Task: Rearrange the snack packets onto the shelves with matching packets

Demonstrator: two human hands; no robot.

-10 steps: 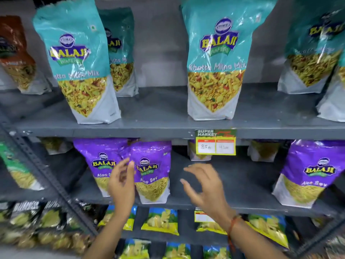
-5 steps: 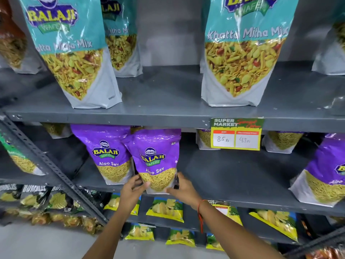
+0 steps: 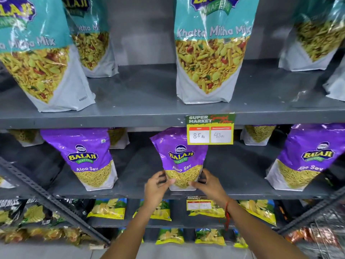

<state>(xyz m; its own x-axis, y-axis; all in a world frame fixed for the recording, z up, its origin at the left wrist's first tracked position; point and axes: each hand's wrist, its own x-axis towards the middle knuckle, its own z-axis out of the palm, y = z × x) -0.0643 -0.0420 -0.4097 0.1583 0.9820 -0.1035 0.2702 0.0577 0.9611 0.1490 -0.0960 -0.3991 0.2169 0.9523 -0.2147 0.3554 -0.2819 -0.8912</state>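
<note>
left hand point(image 3: 156, 186) and right hand point(image 3: 208, 184) clasp the lower corners of the centre aloo sev packet point(image 3: 180, 161), fingers point(image 3: 196, 184) closed on it. packet stands upright on the middle shelf point(image 3: 130, 193), between two matching purple packets point(image 3: 87, 157), below the price tag point(image 3: 210, 129).

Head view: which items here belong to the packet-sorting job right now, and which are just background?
In the job:
- purple Aloo Sev packet, upright on the middle shelf
- left hand and right hand, gripping its lower corners
- matching Aloo Sev packets either side

Just there:
- teal Khatta Mitha Mix packets above
- price tag
- yellow chip packets below
</note>
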